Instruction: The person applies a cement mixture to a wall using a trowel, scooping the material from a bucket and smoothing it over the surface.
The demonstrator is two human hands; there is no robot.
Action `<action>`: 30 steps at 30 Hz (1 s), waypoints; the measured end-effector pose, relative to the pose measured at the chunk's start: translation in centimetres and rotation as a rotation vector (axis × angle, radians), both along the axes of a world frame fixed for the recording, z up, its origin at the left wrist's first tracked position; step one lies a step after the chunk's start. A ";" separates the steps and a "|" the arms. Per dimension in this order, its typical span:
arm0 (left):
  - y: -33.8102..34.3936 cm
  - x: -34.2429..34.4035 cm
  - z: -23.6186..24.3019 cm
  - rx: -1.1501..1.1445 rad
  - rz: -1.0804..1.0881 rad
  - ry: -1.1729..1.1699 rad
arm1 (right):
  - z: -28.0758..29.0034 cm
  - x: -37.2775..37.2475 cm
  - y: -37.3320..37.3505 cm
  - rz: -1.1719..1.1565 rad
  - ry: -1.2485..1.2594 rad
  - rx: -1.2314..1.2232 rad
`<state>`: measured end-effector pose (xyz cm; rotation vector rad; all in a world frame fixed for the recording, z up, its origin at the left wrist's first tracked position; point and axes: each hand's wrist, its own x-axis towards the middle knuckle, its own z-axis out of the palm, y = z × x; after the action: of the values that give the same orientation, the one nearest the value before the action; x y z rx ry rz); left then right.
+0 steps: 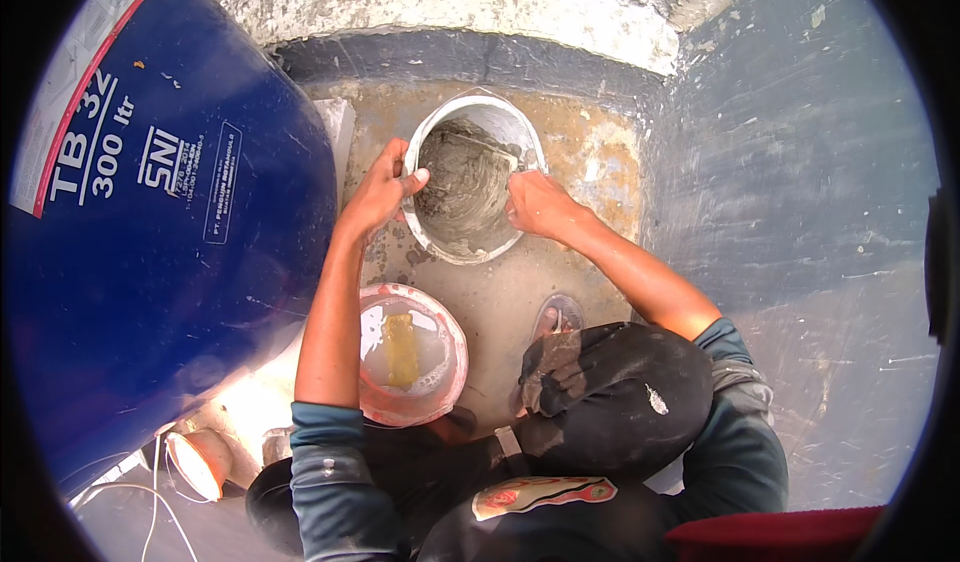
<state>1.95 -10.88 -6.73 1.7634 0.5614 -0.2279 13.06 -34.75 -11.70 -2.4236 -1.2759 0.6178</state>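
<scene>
A white bucket [428, 242] with wet grey mix [460, 202] inside sits on the stained floor ahead of me. My left hand [390, 187] has its fingers wrapped round the bucket's left rim, thumb on the inner side. My right hand [535, 202] is closed at the right inner side, on what looks like a flat trowel [497, 157], its blade partly coated and lying in the mix. Below, near my left forearm, is a pinkish pail [450, 332] of cloudy water with a yellow rectangular thing [400, 352] in it.
A large blue tank [160, 262] fills the left side. A dark grey wall [800, 212] rises on the right, and a flaking white ledge [450, 17] crosses the back. An orange-rimmed container [200, 462] and white cables [150, 502] lie at lower left. My sandalled foot [555, 317] is below the bucket.
</scene>
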 end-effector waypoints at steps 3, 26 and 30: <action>0.0 0.1 0.3 0.009 0.003 0.002 | -2.7 -2.1 0.3 0.123 -0.110 0.055; -1.9 0.7 -1.8 0.210 -0.046 -0.168 | 0.9 1.0 0.0 0.105 -0.196 -0.180; -2.7 1.0 -1.9 0.224 0.001 -0.198 | -2.4 -2.3 -1.2 0.132 -0.016 -0.160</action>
<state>2.90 -13.63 -8.65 1.9752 0.4572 0.0123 10.77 -35.91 -14.12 -2.4898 -1.4535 0.7657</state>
